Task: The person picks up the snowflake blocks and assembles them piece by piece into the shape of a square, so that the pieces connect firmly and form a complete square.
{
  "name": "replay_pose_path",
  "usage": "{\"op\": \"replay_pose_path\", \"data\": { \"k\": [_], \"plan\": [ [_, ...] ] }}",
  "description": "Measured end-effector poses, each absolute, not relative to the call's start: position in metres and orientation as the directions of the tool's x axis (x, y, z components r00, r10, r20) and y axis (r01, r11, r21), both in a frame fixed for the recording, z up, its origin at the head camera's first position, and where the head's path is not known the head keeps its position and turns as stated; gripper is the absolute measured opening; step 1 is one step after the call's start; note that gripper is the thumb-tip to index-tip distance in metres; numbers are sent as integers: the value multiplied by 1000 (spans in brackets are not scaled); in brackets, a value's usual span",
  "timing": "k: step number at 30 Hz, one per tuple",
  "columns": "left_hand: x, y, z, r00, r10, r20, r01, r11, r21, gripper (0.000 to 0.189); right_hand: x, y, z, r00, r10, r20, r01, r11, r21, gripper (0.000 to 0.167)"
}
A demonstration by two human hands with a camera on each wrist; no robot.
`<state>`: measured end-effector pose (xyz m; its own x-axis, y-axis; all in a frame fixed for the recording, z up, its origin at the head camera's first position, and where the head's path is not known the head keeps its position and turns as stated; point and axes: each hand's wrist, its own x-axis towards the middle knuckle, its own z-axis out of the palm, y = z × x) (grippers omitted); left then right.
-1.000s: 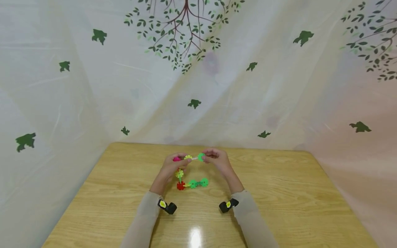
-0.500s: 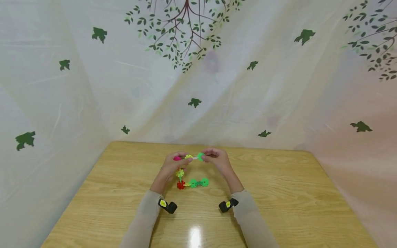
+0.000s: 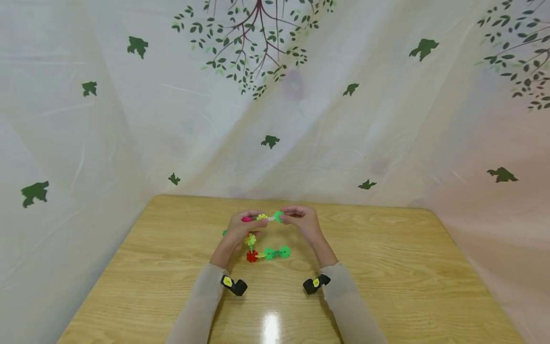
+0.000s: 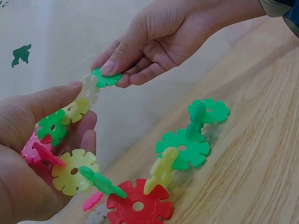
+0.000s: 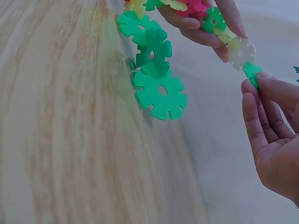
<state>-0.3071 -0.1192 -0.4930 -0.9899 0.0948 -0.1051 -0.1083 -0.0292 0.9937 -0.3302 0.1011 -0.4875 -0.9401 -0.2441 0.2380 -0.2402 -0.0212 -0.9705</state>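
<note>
Notched plastic snowflake discs are joined edge to edge in a curved chain. My left hand [image 3: 240, 227] holds its upper stretch, the thumb over a yellow disc [image 4: 77, 110] and the fingers behind a green and a pink disc. Beyond that thumb a white disc [image 4: 90, 88] joins a green snowflake disc [image 4: 107, 78] at the chain's end. My right hand [image 3: 302, 220] pinches this green disc between thumb and fingers. The chain's other stretch runs down through a red disc [image 4: 140, 205] to green discs [image 5: 161, 91] by the tabletop.
The wooden table [image 3: 386, 277] spreads around both hands, its far edge just beyond them. Behind it hangs a pale cloth [image 3: 318, 143] printed with leaves and branches. Pink and grey pieces [image 4: 96, 207] lie partly hidden behind the red disc.
Both hands keep nearly the same pose and grip. The left hand and the chain have shifted very slightly right in the head view, where a bit of green now shows left of that hand.
</note>
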Motion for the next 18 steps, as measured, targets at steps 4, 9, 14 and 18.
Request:
{"op": "replay_pose_path", "data": {
  "k": [4, 9, 14, 18],
  "plan": [
    [-305, -119, -492, -989, 92, -117, -122, -46, 991, 43, -330, 101, -488, -943, -243, 230, -232, -20, -973, 28],
    [-305, -118, -491, -991, 85, -108, -112, -54, 992, 41, -330, 103, -487, -945, -248, 214, -213, -31, -977, 29],
    [-304, -118, -490, -989, 112, -92, -98, -49, 994, 43, -331, 105, -486, -940, -261, 222, -221, -35, -975, 26],
    [-304, -120, -490, -985, 141, -96, -102, -41, 994, 46, -331, 107, -485, -932, -274, 237, -239, -27, -971, 25]
  ]
}}
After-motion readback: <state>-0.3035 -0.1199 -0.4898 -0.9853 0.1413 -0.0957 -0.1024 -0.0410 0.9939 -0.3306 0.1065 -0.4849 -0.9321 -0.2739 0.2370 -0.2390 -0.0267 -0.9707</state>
